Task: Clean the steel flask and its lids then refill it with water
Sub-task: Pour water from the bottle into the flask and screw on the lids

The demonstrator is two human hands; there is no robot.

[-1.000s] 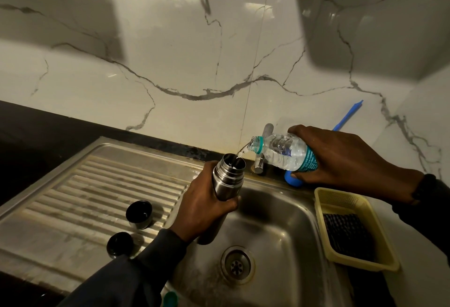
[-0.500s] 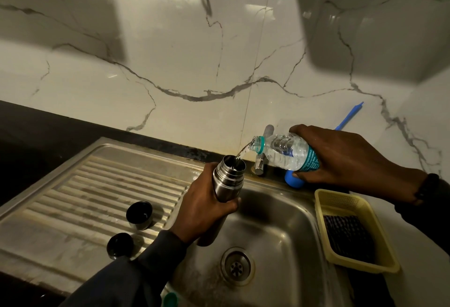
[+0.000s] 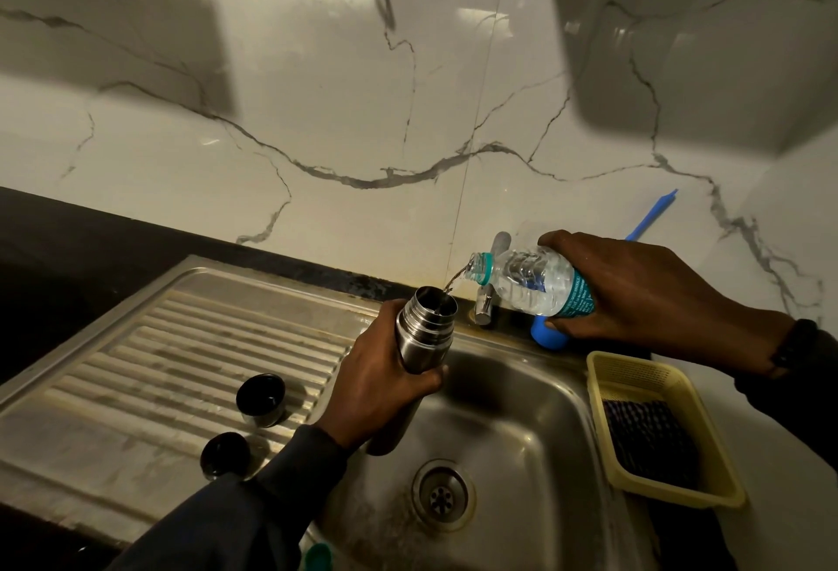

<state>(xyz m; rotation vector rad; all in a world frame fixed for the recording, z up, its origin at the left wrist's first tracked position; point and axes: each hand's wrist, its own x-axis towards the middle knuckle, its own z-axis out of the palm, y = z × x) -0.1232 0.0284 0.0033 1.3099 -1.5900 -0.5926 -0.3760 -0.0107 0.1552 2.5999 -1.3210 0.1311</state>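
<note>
Refill under way over the sink basin

Flask (image 3: 421, 339) held in the left hand (image 3: 376, 393), fingers wrapped round the lower body, open mouth up and leaning slightly toward the back-right. Held above the basin of the sink (image 3: 521, 443), close to its back-left corner. Plastic bottle (image 3: 530, 282) gripped in the right hand (image 3: 635, 298), fingers and thumb curled round its base and label, long axis lying nearly level, neck pointing left and a little down. Thin stream of water (image 3: 455, 278) falling from the bottle neck into the flask mouth, landing near the right side of the opening.

Bottle neck above and just right of the flask mouth, near but not touching: the relation the pour depends on. Probably more tilt needed as the bottle empties, with the flask kept under the stream; likely to spill into the basin if either drifts.

Two dark lids on the ribbed drainboard (image 3: 158, 366), left of the basin: cup lid (image 3: 262, 399) further back, stopper lid (image 3: 225, 454) nearer the front edge, both well apart from the flask and not yet refitted. Yellow basket (image 3: 635, 373) at the right edge of the sink.
</note>
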